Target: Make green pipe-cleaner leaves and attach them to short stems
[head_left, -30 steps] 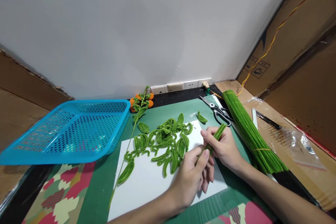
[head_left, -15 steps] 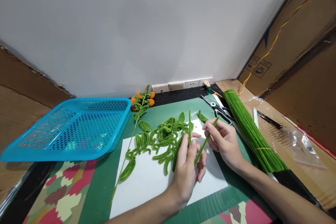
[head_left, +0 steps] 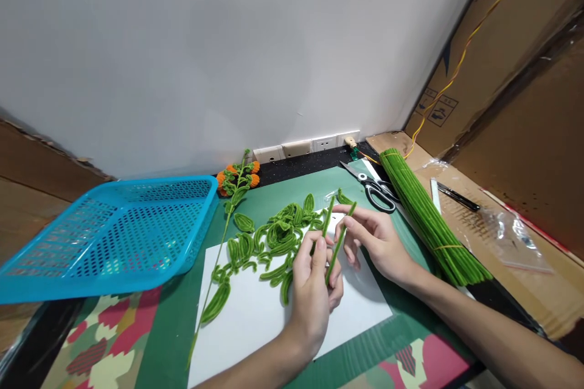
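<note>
My left hand is closed over the white paper, with green pipe cleaner standing up out of its thumb and fingers. A second length of green pipe cleaner slants from the left fingers up to my right hand, whose thumb and fingertips pinch it near its upper end. Whether the two lengths are one bent piece is hidden in my left hand. Just left of my hands, a pile of green pipe-cleaner leaves lies on the paper. A larger looped leaf rests near the pile.
A blue plastic basket stands at the left. Beside it lies a stem with leaves and orange flowers. Scissors, a tied bundle of green pipe cleaners and a black craft knife lie at the right. Sockets line the wall.
My right hand has moved left, closer to my left hand, bringing the two pipe-cleaner lengths nearer together. The upright length now leans right. The view has shifted slightly.
</note>
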A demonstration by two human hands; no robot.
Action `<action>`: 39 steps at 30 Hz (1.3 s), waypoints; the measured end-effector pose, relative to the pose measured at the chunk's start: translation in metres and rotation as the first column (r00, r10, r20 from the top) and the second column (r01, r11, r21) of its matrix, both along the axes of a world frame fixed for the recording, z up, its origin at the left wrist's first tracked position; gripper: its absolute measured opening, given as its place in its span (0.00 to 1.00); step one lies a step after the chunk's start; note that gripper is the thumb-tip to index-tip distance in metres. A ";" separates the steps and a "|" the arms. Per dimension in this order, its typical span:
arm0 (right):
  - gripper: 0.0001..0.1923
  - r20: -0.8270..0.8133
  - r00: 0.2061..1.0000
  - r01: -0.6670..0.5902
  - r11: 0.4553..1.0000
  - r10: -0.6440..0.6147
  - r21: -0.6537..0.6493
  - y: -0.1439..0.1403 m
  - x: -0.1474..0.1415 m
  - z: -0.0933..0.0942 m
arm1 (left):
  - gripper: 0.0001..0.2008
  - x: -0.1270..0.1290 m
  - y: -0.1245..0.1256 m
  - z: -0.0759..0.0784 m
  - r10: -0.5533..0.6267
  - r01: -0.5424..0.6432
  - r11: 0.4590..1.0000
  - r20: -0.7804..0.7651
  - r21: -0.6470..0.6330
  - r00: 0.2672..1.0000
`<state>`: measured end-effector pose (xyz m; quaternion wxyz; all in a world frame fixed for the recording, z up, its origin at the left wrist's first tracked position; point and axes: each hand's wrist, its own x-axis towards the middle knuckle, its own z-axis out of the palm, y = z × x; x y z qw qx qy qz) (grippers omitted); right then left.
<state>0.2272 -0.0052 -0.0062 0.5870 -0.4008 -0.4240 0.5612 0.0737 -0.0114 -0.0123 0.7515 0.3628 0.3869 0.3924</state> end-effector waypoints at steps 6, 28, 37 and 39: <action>0.25 0.039 0.993 0.110 0.994 -0.110 0.009 0.003 0.002 0.006 | 0.20 -0.001 0.001 0.002 -0.015 0.015 1.000 -0.050 -0.002 0.999; 0.13 -0.008 0.974 0.227 0.964 -0.228 0.136 -0.003 0.009 0.003 | 0.24 0.001 -0.002 0.002 0.050 -0.049 0.999 -0.045 0.017 0.998; 0.13 0.071 0.985 0.153 0.983 -0.160 0.098 -0.018 0.013 0.006 | 0.27 0.005 -0.005 0.004 0.075 -0.070 0.995 0.068 -0.069 0.995; 0.12 0.094 0.985 0.133 0.987 -0.142 0.094 -0.019 0.013 0.007 | 0.27 0.004 -0.006 0.005 0.044 -0.040 0.998 0.073 -0.055 0.996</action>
